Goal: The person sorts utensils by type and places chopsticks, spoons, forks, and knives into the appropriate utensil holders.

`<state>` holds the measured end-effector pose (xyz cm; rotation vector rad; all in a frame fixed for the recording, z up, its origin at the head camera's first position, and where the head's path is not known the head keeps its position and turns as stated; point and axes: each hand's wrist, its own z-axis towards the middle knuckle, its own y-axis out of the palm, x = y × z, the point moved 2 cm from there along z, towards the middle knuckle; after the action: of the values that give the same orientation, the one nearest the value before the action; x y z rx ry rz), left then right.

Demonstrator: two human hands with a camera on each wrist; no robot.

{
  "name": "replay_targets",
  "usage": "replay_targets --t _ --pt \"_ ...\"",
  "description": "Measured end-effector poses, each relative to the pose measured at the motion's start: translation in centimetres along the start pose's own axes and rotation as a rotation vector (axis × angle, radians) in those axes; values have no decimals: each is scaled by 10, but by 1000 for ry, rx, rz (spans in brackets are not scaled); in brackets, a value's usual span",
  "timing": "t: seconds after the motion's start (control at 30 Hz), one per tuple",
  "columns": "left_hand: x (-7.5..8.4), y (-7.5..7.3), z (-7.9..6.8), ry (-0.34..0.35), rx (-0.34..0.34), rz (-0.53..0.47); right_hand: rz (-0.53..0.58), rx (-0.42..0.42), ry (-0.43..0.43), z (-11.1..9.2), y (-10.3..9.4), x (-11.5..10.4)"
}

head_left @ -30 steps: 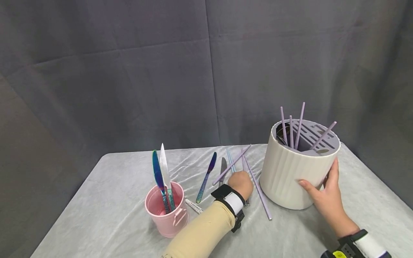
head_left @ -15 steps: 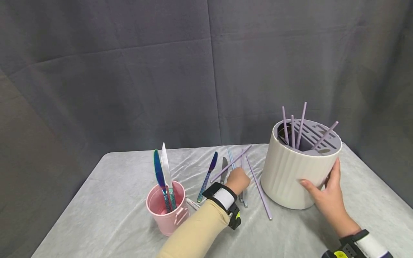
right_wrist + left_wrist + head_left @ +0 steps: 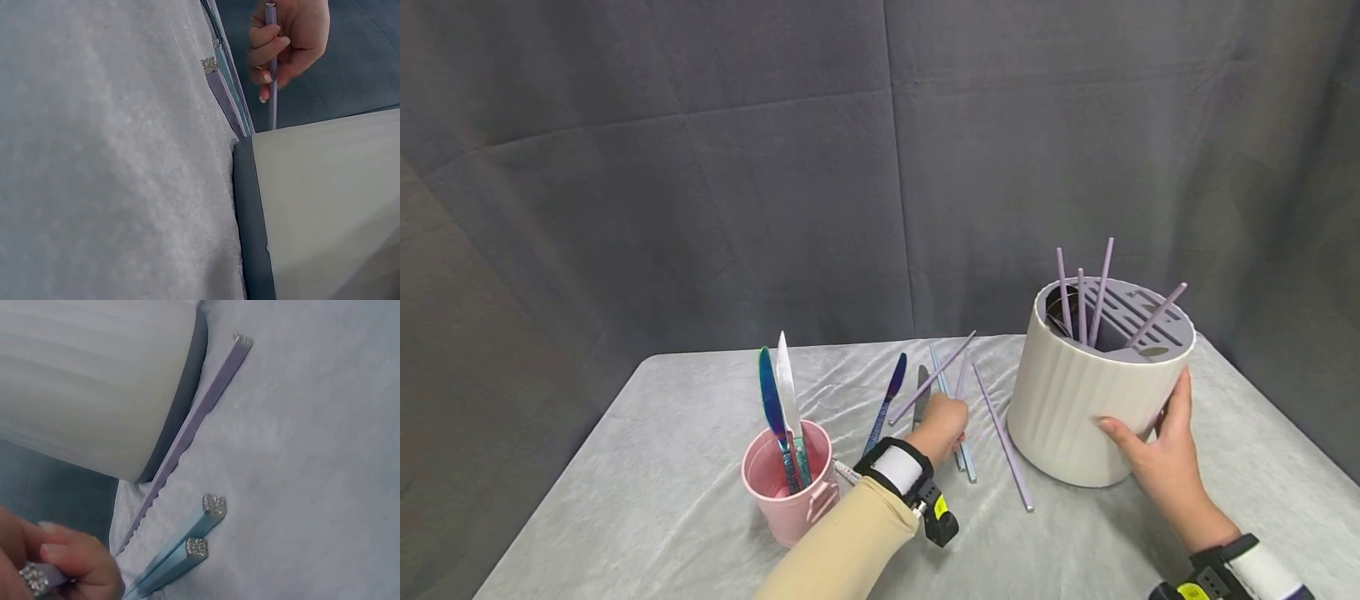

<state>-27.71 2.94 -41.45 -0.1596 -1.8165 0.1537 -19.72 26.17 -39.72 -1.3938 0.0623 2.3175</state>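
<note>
My left hand point(image 3: 942, 421) pinches a lilac chopstick point(image 3: 273, 69) with a silver tip; it is raised over the table in the right wrist view. Beneath the hand lie two pale blue chopsticks point(image 3: 169, 559). To the right rests another lilac chopstick point(image 3: 1003, 437), beside a white ribbed utensil holder point(image 3: 1067, 417). My right hand point(image 3: 1168, 471) rests on the holder's right side, thumb and index finger stretched along its wall. Several lilac chopsticks point(image 3: 1101, 287) and a dark item stand in the holder's large opening; its grey lid also has slots.
A pink bucket point(image 3: 786, 525) at the left holds upright knives point(image 3: 771, 396). Near the left hand lie a blue-purple table knife point(image 3: 887, 396), a silver knife point(image 3: 921, 387), a slanting lilac chopstick point(image 3: 934, 377) and a white pen-like item point(image 3: 847, 472). A grey curtain point(image 3: 775, 208) hangs behind.
My left hand has drawn back a little to the left, with a lilac chopstick lifted from the pile. Both blue chopsticks' ends now show more. The right hand stays on the holder.
</note>
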Motion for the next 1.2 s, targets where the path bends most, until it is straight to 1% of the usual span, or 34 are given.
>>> replay_targets --t 0.03,0.07,0.1,0.17,0.3,0.37,0.47,0.57,0.67,0.77,0.87,0.93,1.0,1.2 --pt "4 -2 -6 23 -2 -14 3 2 -4 0 0 0" --pt "10 -5 -15 27 -1 -29 3 2 -6 0 0 0" --pt "13 -6 -19 52 2 -54 5 4 -7 0 0 0" --pt "15 -8 -22 104 21 -67 6 3 -6 0 0 0" --pt "16 -9 -23 171 36 -116 5 0 3 0 0 0" --pt "17 -10 -23 185 25 -158 2 -2 6 0 0 0" --pt "19 -9 -22 228 25 -221 4 -3 5 0 0 0" --pt "22 -9 -23 301 48 -299 -1 -4 8 0 0 1" --pt "30 -11 -26 371 74 -388 1 -5 9 0 0 1" --pt "44 -13 -32 430 85 -468 7 -4 5 0 0 1" --pt "62 -14 -41 486 74 -544 8 -2 4 0 0 1" --pt "76 -13 -50 521 50 -595 4 -1 7 0 0 2" --pt "90 -12 -60 542 25 -641 1 -1 10 0 0 2" --pt "130 -4 -87 623 -44 -774 -6 -4 20 0 -1 2"
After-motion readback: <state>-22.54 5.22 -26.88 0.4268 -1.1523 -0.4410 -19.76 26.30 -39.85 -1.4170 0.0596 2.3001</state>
